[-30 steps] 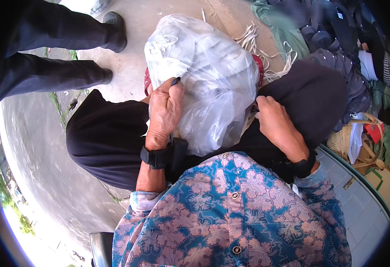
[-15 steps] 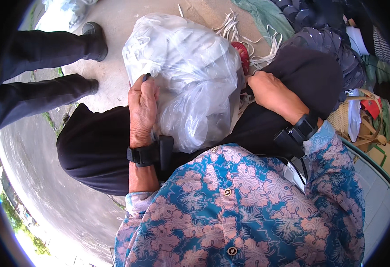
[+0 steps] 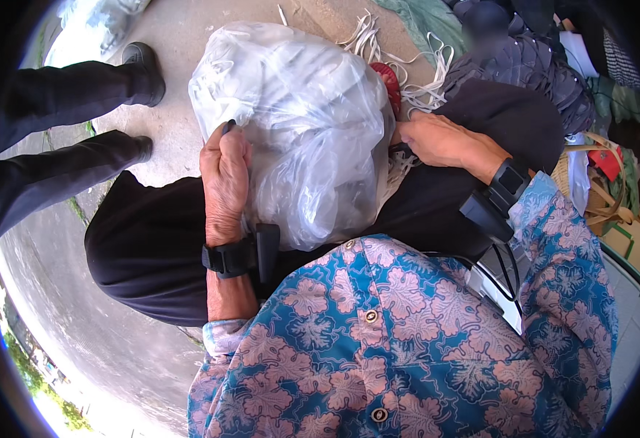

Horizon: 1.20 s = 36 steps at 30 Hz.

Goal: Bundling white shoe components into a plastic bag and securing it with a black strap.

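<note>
The clear plastic bag (image 3: 309, 139), bulging with pale contents, sits between the person's knees, upper edge leaning away from the body. The left hand (image 3: 225, 171) is at the bag's left side, curled tight around a small dark piece (image 3: 229, 127); whether it also pinches the plastic, I cannot tell. The right hand (image 3: 437, 139) is at the other side, fingers bent and turned under, so their grip cannot be told.

The step in hand looks like working at the bag's two sides. The next move seems to call for steadying the bag with one hand while the other avoids snagging the thin film.

Just beyond the right hand, a red edge (image 3: 388, 84) shows beside the bag, mostly covered by it. White straps (image 3: 426, 87) lie tangled near it. Folds and glare blur what is inside the bag. Farther left, another person's legs (image 3: 72, 98) are cut off by the dark rim.
</note>
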Each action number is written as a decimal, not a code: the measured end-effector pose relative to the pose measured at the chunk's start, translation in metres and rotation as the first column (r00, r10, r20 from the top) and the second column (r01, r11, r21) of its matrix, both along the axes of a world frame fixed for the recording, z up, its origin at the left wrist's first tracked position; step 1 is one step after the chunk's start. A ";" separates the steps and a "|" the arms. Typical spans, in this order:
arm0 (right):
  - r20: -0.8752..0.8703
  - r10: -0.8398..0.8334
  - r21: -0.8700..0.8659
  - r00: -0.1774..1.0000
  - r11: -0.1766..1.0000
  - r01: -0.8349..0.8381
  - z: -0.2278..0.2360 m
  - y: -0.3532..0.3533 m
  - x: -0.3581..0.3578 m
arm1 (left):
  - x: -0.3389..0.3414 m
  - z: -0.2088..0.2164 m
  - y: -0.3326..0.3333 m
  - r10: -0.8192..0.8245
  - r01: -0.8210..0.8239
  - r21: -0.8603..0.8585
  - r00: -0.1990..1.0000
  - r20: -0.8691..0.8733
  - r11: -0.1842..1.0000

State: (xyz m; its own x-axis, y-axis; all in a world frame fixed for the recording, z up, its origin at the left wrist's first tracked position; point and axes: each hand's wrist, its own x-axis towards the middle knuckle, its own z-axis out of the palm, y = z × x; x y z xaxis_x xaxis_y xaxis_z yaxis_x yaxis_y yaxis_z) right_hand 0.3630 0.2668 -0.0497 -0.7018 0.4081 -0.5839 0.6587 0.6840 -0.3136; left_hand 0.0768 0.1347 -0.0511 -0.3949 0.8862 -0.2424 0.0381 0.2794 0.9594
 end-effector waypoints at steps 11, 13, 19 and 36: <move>0.105 -0.985 -0.931 0.135 -0.050 0.363 0.041 -0.032 -0.018 | 0.030 -0.006 -0.001 -0.002 -0.026 -0.044 0.840 -0.542 0.999; 0.079 -0.991 -0.950 0.110 -0.042 0.308 0.052 -0.037 -0.028 | 0.040 -0.011 0.002 -0.025 0.004 -0.033 0.757 -0.653 0.999; -0.166 -0.920 -0.955 0.356 0.239 0.173 0.061 -0.055 -0.100 | 0.053 -0.019 -0.004 -0.170 0.119 -0.121 0.636 -0.753 0.985; -0.459 -0.540 -0.606 0.706 0.771 0.196 -0.023 -0.071 -0.128 | 0.039 -0.003 0.000 -0.004 0.016 -0.049 0.973 0.229 0.999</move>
